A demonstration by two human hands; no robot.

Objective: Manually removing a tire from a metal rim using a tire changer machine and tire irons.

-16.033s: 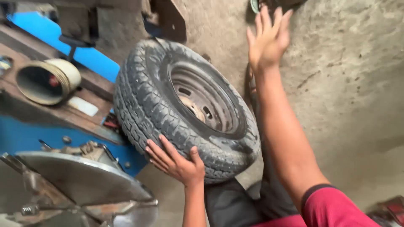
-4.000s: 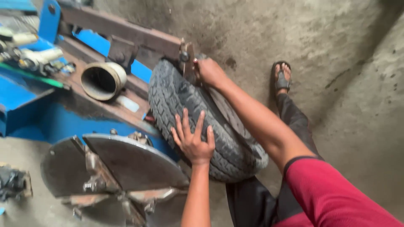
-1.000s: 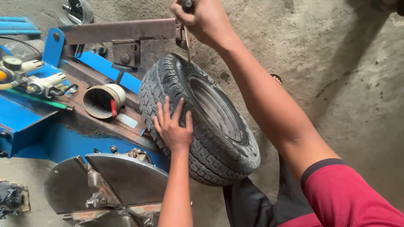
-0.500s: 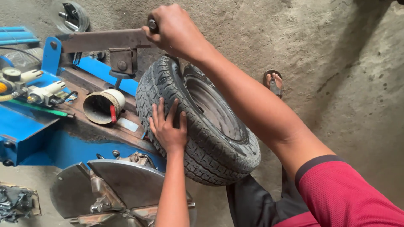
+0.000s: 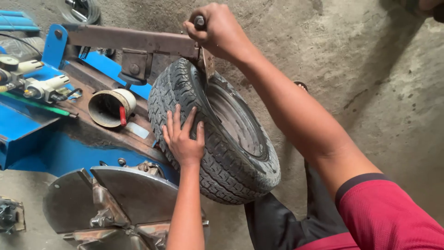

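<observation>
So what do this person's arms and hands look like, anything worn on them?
Both hands are bare: no gloves, rings, watch or bands show on the left hand or the right hand. The left forearm is bare as far as the picture shows. The right arm is bare up to a short red sleeve edged with a dark band at its cuff. No markings are visible on either arm.

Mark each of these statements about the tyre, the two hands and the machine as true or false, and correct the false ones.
1. The left hand lies flat on the tyre tread. True.
2. The right hand rests on the floor. False: it grips the handle at the end of the rusty lever arm.
3. The tyre lies flat on the round metal table. False: it stands on edge beside the blue machine.
4. The tyre is mounted on a metal wheel. True.
</observation>
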